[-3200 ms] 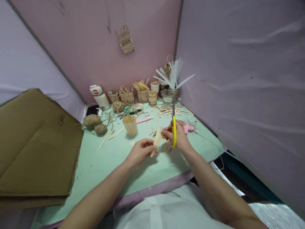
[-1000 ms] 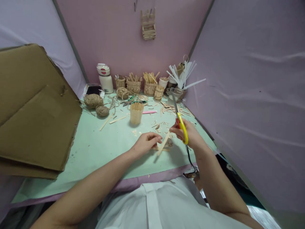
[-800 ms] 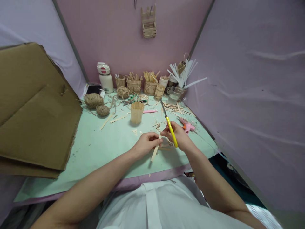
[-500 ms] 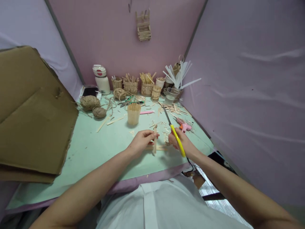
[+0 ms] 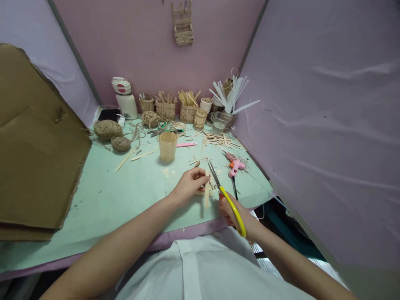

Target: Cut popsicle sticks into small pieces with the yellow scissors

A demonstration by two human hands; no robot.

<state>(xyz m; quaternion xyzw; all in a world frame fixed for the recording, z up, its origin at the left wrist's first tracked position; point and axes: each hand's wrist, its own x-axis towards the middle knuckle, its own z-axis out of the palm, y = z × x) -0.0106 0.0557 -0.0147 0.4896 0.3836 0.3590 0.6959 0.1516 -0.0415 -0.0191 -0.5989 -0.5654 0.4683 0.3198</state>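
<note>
Between the thumb and fingers of my left hand (image 5: 190, 185) is a pale flat wooden stick (image 5: 206, 193), held upright above the table. My right hand (image 5: 233, 210) grips scissors (image 5: 230, 204) with yellow handles. Their blades (image 5: 214, 173) point up and away, just right of the stick, and look slightly apart. Wood shavings and cut bits (image 5: 214, 183) lie behind and between my hands. Another flat stick (image 5: 200, 193) rests on the table, partly hidden by my left hand. Beyond it stands a cup made of wooden sticks (image 5: 168, 148).
A pink glue gun (image 5: 236, 166) lies to the right, its cord trailing forward. Twine balls (image 5: 108, 130), a pink pen-like tool (image 5: 186, 144) and loose sticks (image 5: 221, 141) lie farther back. Stick-filled holders (image 5: 165, 110) line the wall. Large cardboard (image 5: 40, 146) stands at the left.
My right hand has come nearer my body, bringing the scissor blades down beside the stick. A small brown piece by the stick's top now lies farther left. The whole view has shifted slightly.
</note>
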